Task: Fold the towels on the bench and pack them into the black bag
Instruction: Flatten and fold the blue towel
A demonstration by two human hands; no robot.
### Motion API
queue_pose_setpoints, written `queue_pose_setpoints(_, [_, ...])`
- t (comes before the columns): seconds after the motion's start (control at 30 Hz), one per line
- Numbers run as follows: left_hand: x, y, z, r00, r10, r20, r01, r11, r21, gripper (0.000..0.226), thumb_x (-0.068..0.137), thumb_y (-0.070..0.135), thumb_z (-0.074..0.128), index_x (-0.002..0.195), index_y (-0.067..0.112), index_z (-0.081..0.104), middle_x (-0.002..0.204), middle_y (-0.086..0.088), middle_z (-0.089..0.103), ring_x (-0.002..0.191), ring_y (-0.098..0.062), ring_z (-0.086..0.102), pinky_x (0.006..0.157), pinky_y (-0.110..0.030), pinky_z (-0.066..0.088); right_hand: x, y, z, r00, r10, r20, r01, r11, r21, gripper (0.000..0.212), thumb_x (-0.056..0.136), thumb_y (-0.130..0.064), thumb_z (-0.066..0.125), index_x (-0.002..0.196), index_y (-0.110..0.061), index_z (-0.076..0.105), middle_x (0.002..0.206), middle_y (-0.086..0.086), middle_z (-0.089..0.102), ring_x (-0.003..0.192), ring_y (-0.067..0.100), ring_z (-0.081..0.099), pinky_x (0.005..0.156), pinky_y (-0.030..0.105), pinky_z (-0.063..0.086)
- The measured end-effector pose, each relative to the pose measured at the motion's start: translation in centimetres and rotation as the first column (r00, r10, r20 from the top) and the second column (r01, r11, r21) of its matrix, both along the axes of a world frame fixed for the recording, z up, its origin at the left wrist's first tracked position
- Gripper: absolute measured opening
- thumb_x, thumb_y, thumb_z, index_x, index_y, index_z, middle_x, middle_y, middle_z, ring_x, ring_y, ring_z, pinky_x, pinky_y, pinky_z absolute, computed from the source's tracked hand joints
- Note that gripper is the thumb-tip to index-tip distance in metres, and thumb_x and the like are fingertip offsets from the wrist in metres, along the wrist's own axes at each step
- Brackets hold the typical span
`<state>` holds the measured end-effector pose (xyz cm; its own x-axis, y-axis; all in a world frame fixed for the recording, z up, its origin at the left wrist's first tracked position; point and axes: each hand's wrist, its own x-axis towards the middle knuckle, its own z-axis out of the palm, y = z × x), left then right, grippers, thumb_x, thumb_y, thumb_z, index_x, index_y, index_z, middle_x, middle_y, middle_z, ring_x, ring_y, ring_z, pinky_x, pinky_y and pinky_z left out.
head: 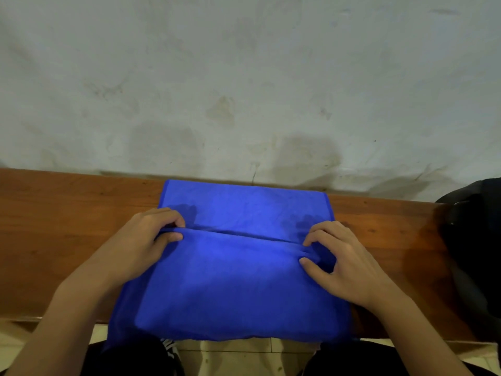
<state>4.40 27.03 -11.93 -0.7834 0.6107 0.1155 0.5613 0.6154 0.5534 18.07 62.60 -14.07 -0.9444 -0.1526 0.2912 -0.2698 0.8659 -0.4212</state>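
A blue towel [238,272] lies across the middle of a wooden bench [67,229], its far edge at 12 o'clock almost touching the stained pale wall [244,77] and its near edge at 6 o'clock hanging just over the bench's front lip. The near part of the cloth is doubled back over the rest, and the folded flap's free edge runs as a straight ridge from 9 o'clock to 3 o'clock across the towel. The left hand [146,240] pinches this ridge at its 9 o'clock end, thumb under and curled fingers over the cloth. The right hand [341,261] pinches the same ridge at its 3 o'clock end, fingers bent onto the fabric and thumb pressed against it from the near side. Both forearms reach in from 6 o'clock. At the far 3 o'clock edge of the view, a black bag [477,240] sits on the bench, well apart from the towel. Tiled floor [244,356] shows below the bench.
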Motion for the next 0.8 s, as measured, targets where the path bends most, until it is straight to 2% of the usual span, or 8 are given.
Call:
queue_pose_setpoints(0.23, [-0.1, -0.6, 0.1, 0.999, 0.006, 0.038, -0.004, 0.998, -0.058, 0.039, 0.070, 0.009, 0.086, 0.073, 0.034, 0.057, 0.076, 0.015, 0.058, 0.082, 0.004, 0.051, 0.071, -0.010, 0.038, -0.1, -0.1, 0.1, 1.000, -0.030, 0.000, 0.030, 0.999, -0.017, 0.014, 0.097, -0.043, 0.049, 0.091, -0.031, 0.050, 0.091, -0.019, 0.052, 0.084, 0.008, 0.053, 0.078, 0.029, 0.043])
queue_pose_setpoints(0.33, [-0.4, -0.9, 0.0, 1.000, 0.018, -0.014, -0.019, 0.998, -0.066, 0.042, 0.071, 0.005, 0.084, 0.073, 0.032, 0.052, 0.089, 0.019, 0.056, 0.077, 0.001, 0.052, 0.065, -0.016, 0.039, 0.1, -0.3, 0.4, 0.993, -0.116, 0.030, 0.119, 0.987, -0.107, 0.014, 0.097, -0.049, 0.044, 0.094, -0.036, 0.049, 0.089, -0.017, 0.057, 0.081, 0.006, 0.057, 0.071, 0.024, 0.045])
queue_pose_setpoints(0.4, [-0.3, -0.8, 0.1, 0.996, 0.056, -0.070, -0.058, 0.998, -0.025, 0.037, 0.076, 0.006, 0.079, 0.076, 0.031, 0.051, 0.086, 0.018, 0.057, 0.075, 0.002, 0.053, 0.063, -0.018, 0.040, 0.0, -0.3, 0.5, 0.990, -0.134, 0.039, 0.138, 0.982, -0.126, 0.014, 0.096, -0.050, 0.048, 0.097, -0.037, 0.053, 0.094, -0.019, 0.061, 0.085, 0.002, 0.060, 0.072, 0.018, 0.046])
queue_pose_setpoints(0.47, [-0.3, -0.7, 0.3, 0.987, 0.130, -0.093, -0.125, 0.990, 0.060, 0.026, 0.080, 0.008, 0.076, 0.079, 0.027, 0.058, 0.078, 0.017, 0.060, 0.078, 0.010, 0.054, 0.068, -0.009, 0.040, -0.2, -0.2, 0.5, 0.992, -0.126, 0.030, 0.129, 0.982, -0.139, 0.013, 0.092, -0.044, 0.055, 0.098, -0.033, 0.060, 0.093, -0.020, 0.062, 0.087, 0.001, 0.060, 0.076, 0.017, 0.047])
queue_pose_setpoints(0.53, [-0.4, -0.7, 0.6, 0.976, 0.194, -0.095, -0.187, 0.979, 0.080, 0.020, 0.080, 0.005, 0.077, 0.081, 0.020, 0.064, 0.078, 0.017, 0.060, 0.080, 0.015, 0.053, 0.071, -0.003, 0.036, -0.2, 0.1, 0.7, 0.994, -0.106, 0.032, 0.109, 0.984, -0.141, 0.012, 0.087, -0.034, 0.058, 0.083, -0.023, 0.062, 0.083, -0.017, 0.059, 0.080, 0.004, 0.058, 0.072, 0.019, 0.046])
queue_pose_setpoints(0.63, [-0.3, -0.9, 0.6, 0.978, 0.188, -0.093, -0.185, 0.982, 0.036, 0.024, 0.080, 0.000, 0.075, 0.079, 0.021, 0.062, 0.079, 0.010, 0.060, 0.077, 0.007, 0.053, 0.070, -0.003, 0.035, -0.1, 0.3, 1.0, 0.988, -0.155, 0.026, 0.157, 0.976, -0.151, 0.012, 0.086, -0.026, 0.058, 0.075, -0.021, 0.056, 0.076, -0.014, 0.055, 0.074, 0.007, 0.055, 0.067, 0.022, 0.043])
queue_pose_setpoints(0.7, [-0.3, -1.1, 0.8, 0.973, 0.227, -0.050, -0.222, 0.972, 0.083, 0.026, 0.086, 0.006, 0.071, 0.080, 0.028, 0.059, 0.075, 0.008, 0.062, 0.078, 0.004, 0.056, 0.067, -0.008, 0.038, -0.1, 0.0, 1.2, 0.973, -0.228, 0.030, 0.228, 0.940, -0.252, 0.018, 0.095, -0.021, 0.063, 0.078, -0.023, 0.056, 0.073, -0.010, 0.058, 0.068, 0.007, 0.056, 0.062, 0.021, 0.043])
queue_pose_setpoints(0.8, [-0.2, -0.8, 1.5, 0.958, 0.287, 0.000, -0.280, 0.935, 0.219, 0.006, 0.086, 0.030, 0.060, 0.085, 0.035, 0.056, 0.086, 0.013, 0.065, 0.076, -0.005, 0.059, 0.067, -0.020, 0.041, -0.1, -0.7, 2.0, 0.933, -0.358, 0.027, 0.324, 0.807, -0.494, 0.013, 0.093, -0.021, 0.062, 0.081, -0.017, 0.058, 0.076, -0.006, 0.060, 0.059, 0.004, 0.052, 0.054, 0.013, 0.038])
